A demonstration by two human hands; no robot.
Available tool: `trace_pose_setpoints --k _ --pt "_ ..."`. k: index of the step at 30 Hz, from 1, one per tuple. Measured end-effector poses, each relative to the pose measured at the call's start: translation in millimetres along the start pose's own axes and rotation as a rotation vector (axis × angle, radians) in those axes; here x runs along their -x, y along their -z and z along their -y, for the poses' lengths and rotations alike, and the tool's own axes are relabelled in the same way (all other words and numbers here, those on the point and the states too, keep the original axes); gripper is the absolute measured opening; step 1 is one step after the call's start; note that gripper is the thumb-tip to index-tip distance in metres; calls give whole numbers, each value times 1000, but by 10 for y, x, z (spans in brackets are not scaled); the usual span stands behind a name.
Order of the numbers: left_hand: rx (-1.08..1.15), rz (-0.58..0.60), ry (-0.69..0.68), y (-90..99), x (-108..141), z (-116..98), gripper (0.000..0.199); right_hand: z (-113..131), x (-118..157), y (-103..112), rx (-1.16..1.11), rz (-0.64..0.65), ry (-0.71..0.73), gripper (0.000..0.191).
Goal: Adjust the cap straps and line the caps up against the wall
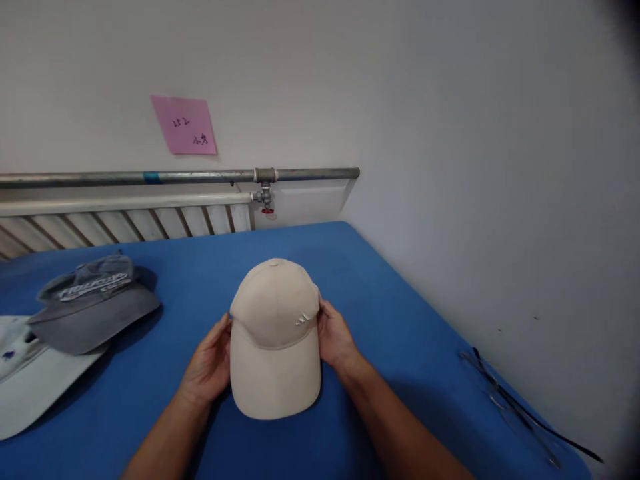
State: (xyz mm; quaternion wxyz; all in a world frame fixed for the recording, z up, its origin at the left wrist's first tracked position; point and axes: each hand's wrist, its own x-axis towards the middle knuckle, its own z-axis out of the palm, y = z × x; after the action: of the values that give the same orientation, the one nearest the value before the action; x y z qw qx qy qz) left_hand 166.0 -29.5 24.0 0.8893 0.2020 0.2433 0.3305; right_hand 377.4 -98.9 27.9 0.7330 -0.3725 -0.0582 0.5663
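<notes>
A beige baseball cap (276, 333) is held between my two hands over the blue surface, its brim toward me and a small silver logo on its front. My left hand (209, 360) grips the cap's left side, thumb at the edge and the other fingers partly hidden behind it. On the opposite side, my right hand (336, 335) holds the cap's edge, with some fingers out of sight beneath. Left of my hands lies a grey cap (100, 300) with lettering, its brim overlapping a white cap (45, 380).
Eyeglasses (520, 407) rest near the right edge of the blue table (390, 313), close to the wall. Behind the table run a radiator (125, 227) and a metal pipe (200, 177) with a red-handled valve (267, 211). A pink note (185, 125) hangs above.
</notes>
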Motion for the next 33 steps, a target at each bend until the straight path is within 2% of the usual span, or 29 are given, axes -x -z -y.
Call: trace_pose_setpoints --k 6,12,15,19,22,25,27,30,33 --pt "128 159 42 52 75 7 20 -53 41 -49 -23 -2 -44 11" --pt "126 349 13 41 112 -17 21 -36 46 -45 -51 -22 -44 16" --pt "102 393 32 25 117 10 23 -33 39 -38 -57 -11 -55 16" --pt "90 360 57 9 110 44 22 -39 27 -37 -58 3 -50 10" --pt "79 267 82 16 105 49 19 -34 42 -57 -73 2 -23 8" --pt "84 145 94 40 97 31 18 -24 75 -85 -97 -6 -21 14" --pt "92 104 96 64 91 7 18 -20 95 -96 -109 6 -41 15" --pt "121 156 54 99 91 -40 18 -23 117 -96 -118 37 -36 16" --pt "150 279 30 114 110 -84 22 -28 129 -88 -105 88 -47 20"
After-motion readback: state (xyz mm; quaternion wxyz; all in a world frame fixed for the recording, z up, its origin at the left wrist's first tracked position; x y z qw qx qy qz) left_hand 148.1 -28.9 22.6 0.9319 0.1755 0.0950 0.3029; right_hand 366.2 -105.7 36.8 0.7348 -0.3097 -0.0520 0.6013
